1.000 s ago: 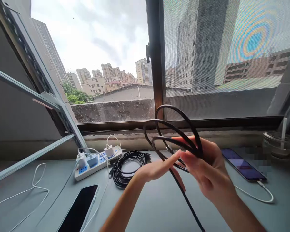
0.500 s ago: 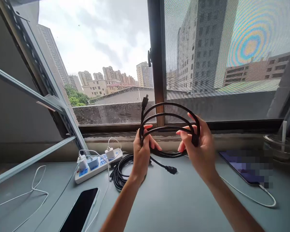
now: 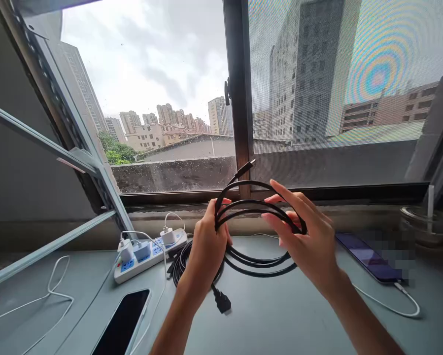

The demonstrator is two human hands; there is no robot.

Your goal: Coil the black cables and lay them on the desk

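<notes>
A black HDMI cable (image 3: 263, 272) is wound into several loose loops, held up above the desk between both hands. My left hand (image 3: 211, 236) closes around the left side of the loops. On the right side, my right hand (image 3: 306, 231) has the strands between thumb and fingers, with some fingers extended along the top loop. One plug (image 3: 245, 169) sticks up past the top of the coil, pointing right. The other plug (image 3: 222, 301) dangles below my left hand. Behind that hand, partly hidden, a second coiled black cable (image 3: 180, 264) lies on the desk.
A white power strip (image 3: 149, 261) with chargers plugged in stands at the back left. A phone (image 3: 121, 323) lies in front of it, beside white cords. At right are another phone (image 3: 369, 257) on a charging cord and a lidded cup with straw (image 3: 426, 224). Metal shelf bars (image 3: 47, 246) cross the left.
The coil has dropped slightly and its loops have spread lower. The upper plug has swung right, the lower plug left and down. My right fingers have loosened and extended along the loops.
</notes>
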